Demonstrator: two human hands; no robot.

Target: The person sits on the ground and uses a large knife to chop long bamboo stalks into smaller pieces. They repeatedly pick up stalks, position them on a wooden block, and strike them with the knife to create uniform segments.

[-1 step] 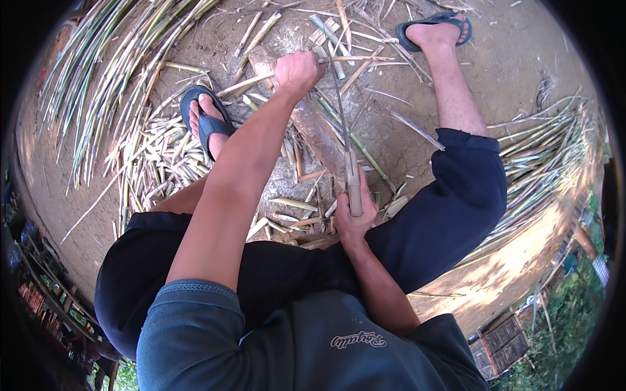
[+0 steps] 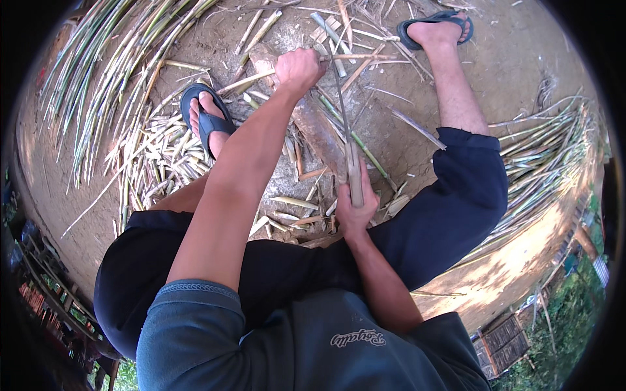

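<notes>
My left hand (image 2: 298, 68) is stretched forward and closed around a thin bamboo strip (image 2: 355, 57) above a worn wooden block (image 2: 319, 133) lying on the dirt between my feet. My right hand (image 2: 355, 212) sits close to my lap and grips the pale handle of a long thin-bladed knife (image 2: 343, 117). The blade runs away from me toward the left hand and meets the strip there. My knees, in dark shorts, spread to either side.
My feet in blue sandals rest at the left (image 2: 205, 116) and the far right (image 2: 435, 27). Cut bamboo offcuts (image 2: 156, 163) litter the ground. Long green strips lie in bundles at the left (image 2: 107, 78) and right (image 2: 544, 156). A fence and greenery lie at the lower right.
</notes>
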